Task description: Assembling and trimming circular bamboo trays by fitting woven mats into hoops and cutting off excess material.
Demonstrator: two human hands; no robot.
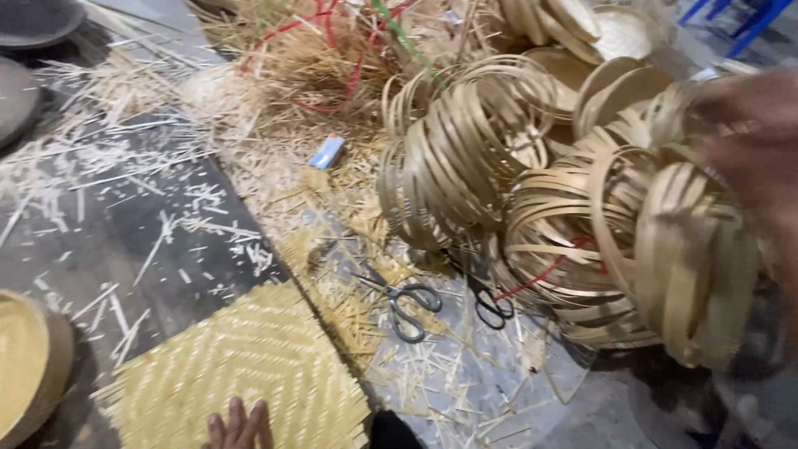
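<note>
My left hand (237,426) rests at the bottom edge of the view, its fingers (235,413) loosely spread and lying flat on the woven bamboo mat (241,366), which sits on the floor (108,241) in front of me. My right hand (752,158) is a blur at the right edge, up against a bundle of bamboo strip hoops (690,258); I cannot tell whether its fingers grip the bundle or only touch it. More hoop bundles (465,150) pile up behind. Two pairs of scissors (407,303) lie among the bamboo shavings just beyond the mat, and a round woven tray (29,366) sits at the left.
</note>
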